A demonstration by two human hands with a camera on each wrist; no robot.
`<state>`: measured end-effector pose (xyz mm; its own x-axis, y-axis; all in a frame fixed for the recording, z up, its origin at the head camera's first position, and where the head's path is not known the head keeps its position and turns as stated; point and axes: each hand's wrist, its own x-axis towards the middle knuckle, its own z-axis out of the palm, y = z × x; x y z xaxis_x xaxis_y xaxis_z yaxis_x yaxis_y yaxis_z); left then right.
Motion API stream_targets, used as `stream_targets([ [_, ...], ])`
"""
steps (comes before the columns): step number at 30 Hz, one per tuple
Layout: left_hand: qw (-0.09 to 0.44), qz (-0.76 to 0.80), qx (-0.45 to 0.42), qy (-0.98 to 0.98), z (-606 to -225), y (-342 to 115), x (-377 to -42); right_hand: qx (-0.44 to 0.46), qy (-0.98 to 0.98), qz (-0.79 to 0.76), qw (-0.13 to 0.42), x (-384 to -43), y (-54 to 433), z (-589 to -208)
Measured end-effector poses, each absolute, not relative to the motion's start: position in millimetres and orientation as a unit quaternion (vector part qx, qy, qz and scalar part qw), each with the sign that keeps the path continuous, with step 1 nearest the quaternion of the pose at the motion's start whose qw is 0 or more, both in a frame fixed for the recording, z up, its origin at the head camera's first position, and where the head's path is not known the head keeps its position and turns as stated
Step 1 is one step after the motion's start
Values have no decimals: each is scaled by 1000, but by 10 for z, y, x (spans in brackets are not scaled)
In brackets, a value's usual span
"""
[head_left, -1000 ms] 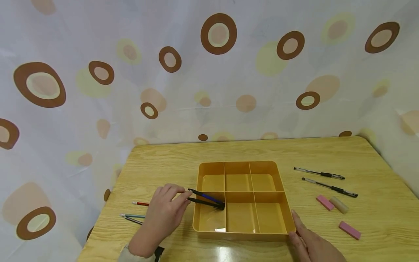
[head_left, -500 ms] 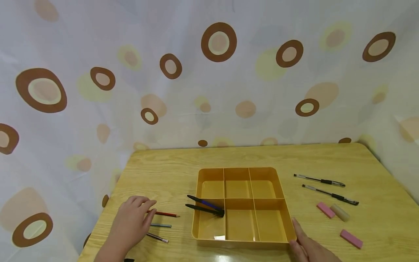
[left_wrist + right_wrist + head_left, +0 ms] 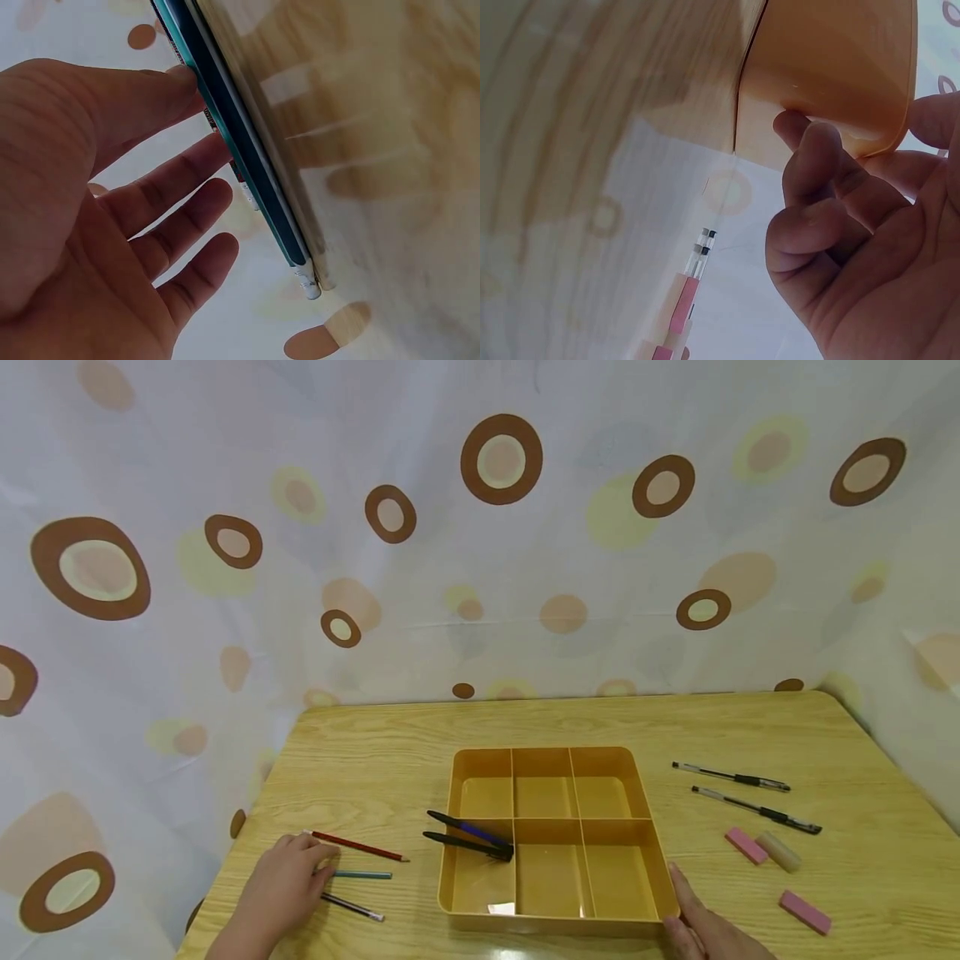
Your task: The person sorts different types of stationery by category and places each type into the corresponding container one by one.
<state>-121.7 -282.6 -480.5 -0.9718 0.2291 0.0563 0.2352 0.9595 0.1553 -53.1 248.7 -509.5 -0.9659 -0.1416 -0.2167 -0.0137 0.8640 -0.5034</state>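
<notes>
My left hand point(image 3: 288, 877) is low over the table at the left, thumb and index finger pinching a teal pencil point(image 3: 363, 875) near one end; the other fingers are apart in the left wrist view. A red pencil point(image 3: 360, 845) lies just behind it and a dark pencil with a white eraser point(image 3: 352, 907) in front. My right hand point(image 3: 712, 918) grips the near right corner of a yellow divided tray point(image 3: 555, 927), its fingers against the outer wall point(image 3: 832, 67). Two dark ballpoint pens point(image 3: 465, 843) lean in the tray's near left compartment, ends over the rim.
Right of the tray lie two clear gel pens point(image 3: 757, 810) with black grips. Nearer are two pink erasers point(image 3: 805, 912) and a beige cylindrical piece point(image 3: 778, 852). A patterned curtain point(image 3: 420, 560) hangs behind the wooden table point(image 3: 390, 752).
My left hand has let go of the two pens in the tray, moved left to the pencils and come down onto the teal one. The right hand stays at the tray's corner.
</notes>
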Motion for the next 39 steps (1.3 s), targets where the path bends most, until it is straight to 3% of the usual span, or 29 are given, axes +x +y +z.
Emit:
stream_targets([
  [39, -28, -58, -106, -992, -4820, -2911, -1220, -54, 953, -267, 131, -507, 2490, -5059],
])
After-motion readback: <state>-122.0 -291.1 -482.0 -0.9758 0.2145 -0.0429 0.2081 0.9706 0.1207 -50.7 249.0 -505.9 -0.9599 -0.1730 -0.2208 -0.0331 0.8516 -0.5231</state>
